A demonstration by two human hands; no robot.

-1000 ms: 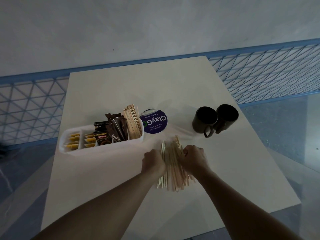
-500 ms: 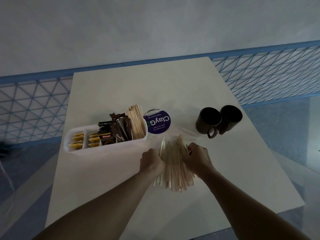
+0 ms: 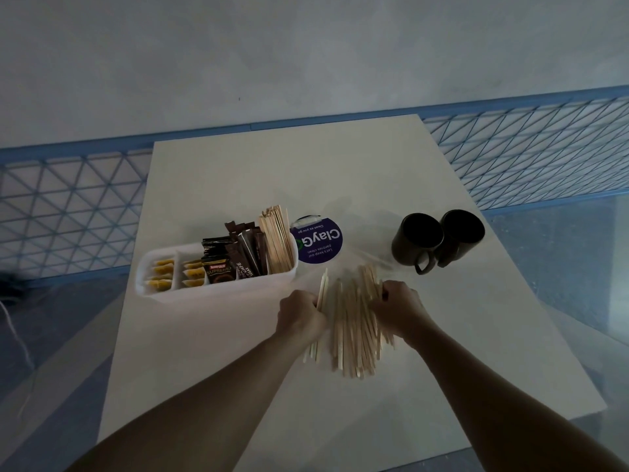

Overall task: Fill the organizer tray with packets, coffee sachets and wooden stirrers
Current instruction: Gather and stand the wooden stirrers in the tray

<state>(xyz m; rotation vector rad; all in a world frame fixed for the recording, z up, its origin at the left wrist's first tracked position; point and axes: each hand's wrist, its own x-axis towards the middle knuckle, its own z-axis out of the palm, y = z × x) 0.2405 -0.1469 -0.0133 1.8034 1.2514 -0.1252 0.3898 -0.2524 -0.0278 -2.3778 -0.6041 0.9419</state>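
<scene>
At frame centre a loose pile of wooden stirrers (image 3: 354, 332) lies on the pale matte desk (image 3: 211, 362), pressed between the left hand (image 3: 299, 316) and right hand (image 3: 398, 306), each grip curled against its side. The white organizer tray (image 3: 218, 289) sits left of centre, holding yellow packets (image 3: 161, 275), dark sachets (image 3: 235, 257) and upright stirrers. Blue mesh railing (image 3: 68, 212) stands behind.

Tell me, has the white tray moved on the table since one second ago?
No. The white tray keeps the same place beside the round purple sticker and the two black mugs; only the camera view shifted.
</scene>
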